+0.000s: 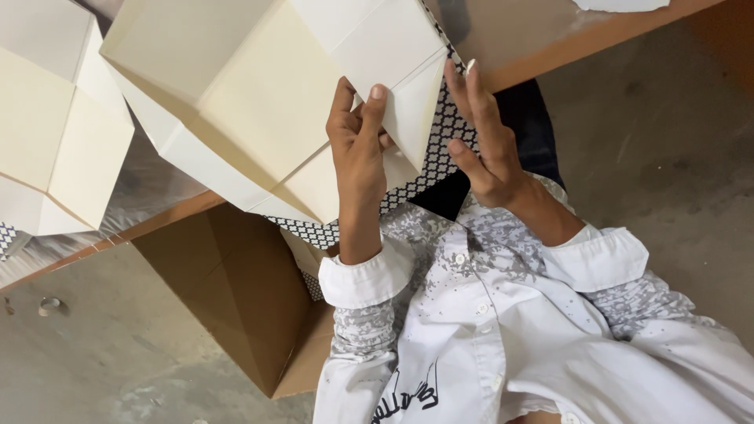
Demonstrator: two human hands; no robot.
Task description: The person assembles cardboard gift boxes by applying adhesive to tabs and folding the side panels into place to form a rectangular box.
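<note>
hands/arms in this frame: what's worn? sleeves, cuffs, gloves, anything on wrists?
Both hands are bare: no gloves, rings or watch visible. The left hand and right hand come out of long white shirt sleeves with a grey speckled print. Left cuff and right cuff are plain white, turned back. The shirt front has white buttons.

Cream box (259, 94) on table – patterned outside; brown carton (236, 298) below.

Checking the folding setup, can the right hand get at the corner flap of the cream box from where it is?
Probably yes: the right hand is open beside the cream box, fingers at its flap edge, nothing between. The left hand grips that flap.
</note>
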